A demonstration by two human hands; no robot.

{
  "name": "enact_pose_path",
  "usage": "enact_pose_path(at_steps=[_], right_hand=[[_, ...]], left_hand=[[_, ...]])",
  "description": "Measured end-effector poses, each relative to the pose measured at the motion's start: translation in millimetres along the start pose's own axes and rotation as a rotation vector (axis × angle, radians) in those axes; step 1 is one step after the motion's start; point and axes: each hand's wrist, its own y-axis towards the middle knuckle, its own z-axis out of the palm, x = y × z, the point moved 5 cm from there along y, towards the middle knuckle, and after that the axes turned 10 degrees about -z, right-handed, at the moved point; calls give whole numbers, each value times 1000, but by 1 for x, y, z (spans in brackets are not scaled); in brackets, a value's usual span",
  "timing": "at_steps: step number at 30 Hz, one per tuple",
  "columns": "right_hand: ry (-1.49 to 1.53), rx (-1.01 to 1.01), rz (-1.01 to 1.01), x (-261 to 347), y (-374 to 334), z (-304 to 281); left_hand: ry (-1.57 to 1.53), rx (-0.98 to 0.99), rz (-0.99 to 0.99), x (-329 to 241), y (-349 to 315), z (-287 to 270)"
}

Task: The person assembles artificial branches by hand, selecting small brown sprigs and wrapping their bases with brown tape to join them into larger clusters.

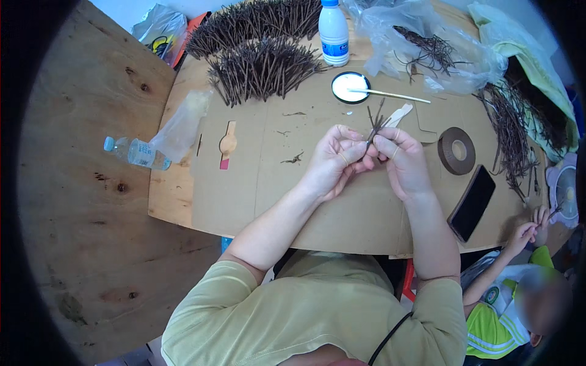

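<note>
Between both hands, over the cardboard (262, 201), is a small brown branching twig (376, 124), its thin tips spread upward. My left hand (337, 160) pinches its lower end with thumb and fingers. From the other side my right hand (403, 161) grips the same spot, fingers closed. Thin yellowish bands circle a finger on each hand. Just beyond the fingertips lies a pale flat strip (399, 114). A roll of brown tape (448, 166) rests flat, right of my right hand.
Dense bundles of brown twigs (259, 73) stand at the back, beside a white bottle (335, 30). A round lid (343, 91) holds white paste and a thin stick (400, 96). A phone (472, 203) and loose twigs (513, 131) lie right, near another person's hands (530, 232). A plastic bottle (137, 152) lies left.
</note>
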Motion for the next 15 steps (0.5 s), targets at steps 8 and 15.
enact_pose_path(at_steps=[8,15], right_hand=[[-262,-13,-26,-2,-3,3],[-308,89,95,1,-6,6]], left_hand=[[274,-132,198,-12,1,2],[168,-117,58,-12,5,-11]])
